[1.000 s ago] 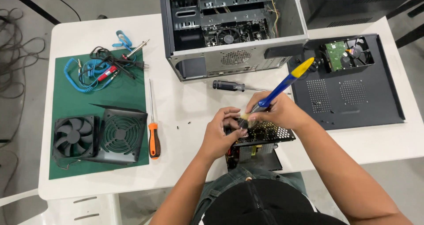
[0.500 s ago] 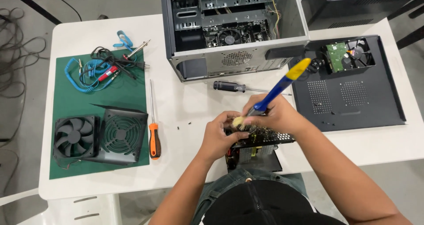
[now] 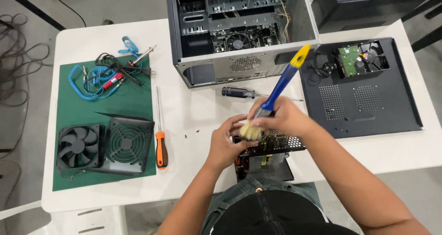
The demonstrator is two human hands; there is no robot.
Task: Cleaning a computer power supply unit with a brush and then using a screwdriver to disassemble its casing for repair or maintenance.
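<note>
From the head camera, the right hand (image 3: 287, 120) grips a paintbrush (image 3: 275, 96) with a blue and yellow handle, its pale bristles pressed down on a power supply box (image 3: 271, 154). The left hand (image 3: 226, 145) wraps around the box's near-left side, likely to keep it steady at the table (image 3: 198, 115) edge. Left of that hand lies an orange screwdriver (image 3: 160, 147). Just past both hands lies a black screwdriver (image 3: 239, 93). Compared with a moment earlier, the brush stands more upright and its bristles sit further left.
</note>
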